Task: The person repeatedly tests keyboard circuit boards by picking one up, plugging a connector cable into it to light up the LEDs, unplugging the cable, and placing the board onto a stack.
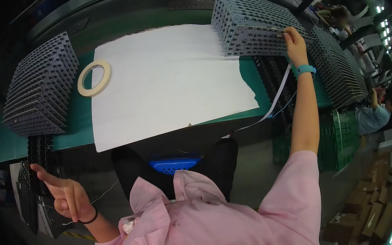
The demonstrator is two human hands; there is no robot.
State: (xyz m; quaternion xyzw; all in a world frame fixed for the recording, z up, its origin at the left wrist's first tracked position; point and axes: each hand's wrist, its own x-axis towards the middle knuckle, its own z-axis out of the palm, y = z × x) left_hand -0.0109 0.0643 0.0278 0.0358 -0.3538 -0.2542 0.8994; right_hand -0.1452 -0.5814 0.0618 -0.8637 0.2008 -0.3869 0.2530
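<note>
My right hand (295, 47) is up at the front edge of a rack of grey perforated boards (256, 38), thumb and fingers pinched at the top edge of the nearest board. A blue band with a white strap hangs below the wrist. My left hand (67, 196) is low at the left, index finger stretched out and other fingers partly bent, with nothing seen in it. Above it stands another stack of grey boards (44, 84) on a black rack. Between the stacks lies a large white sheet (171, 82), with a roll of cream tape (105, 80) at its left edge.
More grey boards (336, 65) stand at the right, above a green crate (341, 136). A green mat (74, 141) lies beneath the sheet. A blue stool (173, 164) is under my legs. Another person in blue (373, 119) and cardboard boxes (367, 205) are at the far right.
</note>
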